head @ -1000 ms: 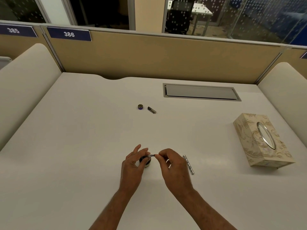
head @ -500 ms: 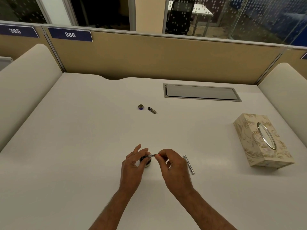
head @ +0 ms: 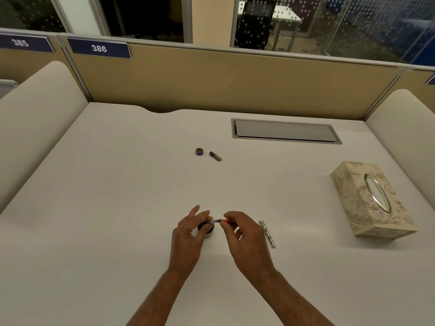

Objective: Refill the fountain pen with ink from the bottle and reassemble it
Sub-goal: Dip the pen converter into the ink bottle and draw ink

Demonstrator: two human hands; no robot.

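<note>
Ink bottle (head: 207, 229), small, dark, near the white table's (head: 117, 208) front edge, was steadied by left hand (head: 188, 234) fingers while right hand (head: 244, 236) fingertips pinched the thin pen converter (head: 217, 221) over its mouth, likely to draw ink.

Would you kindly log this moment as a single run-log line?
left hand: steadying ink bottle | right hand: pinching pen section over bottle | barrel, bottle cap: on desk
</note>
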